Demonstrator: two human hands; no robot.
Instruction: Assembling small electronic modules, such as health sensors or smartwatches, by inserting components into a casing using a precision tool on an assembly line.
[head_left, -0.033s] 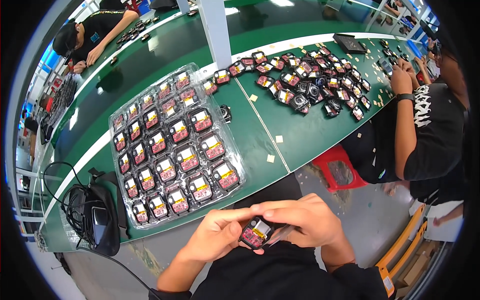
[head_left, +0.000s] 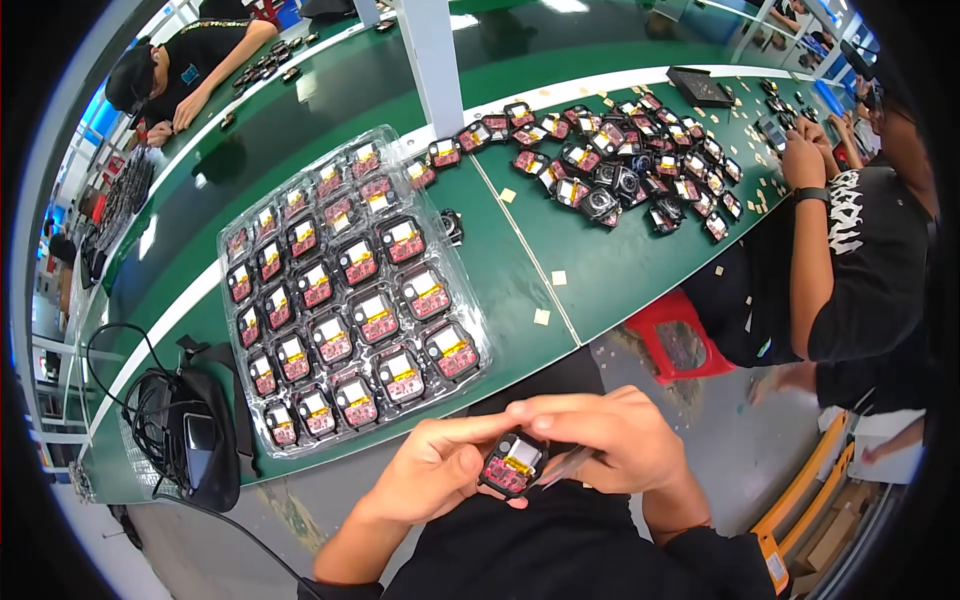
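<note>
- Your left hand [head_left: 435,470] has its grip clamped on the small black module [head_left: 512,464], which sits in front of your chest at 6 o'clock.
- Your right hand [head_left: 610,435] pinches slim tweezers [head_left: 562,468] shut against its edge; keep the module level and steady.
- The clear tray [head_left: 470,300] waits on the green bench [head_left: 600,270] at 10 o'clock.
- The tweezer tips are too small to make out.

A clear tray [head_left: 455,300] of modules lies on the green table [head_left: 600,270] beside a black bag [head_left: 195,440].
</note>
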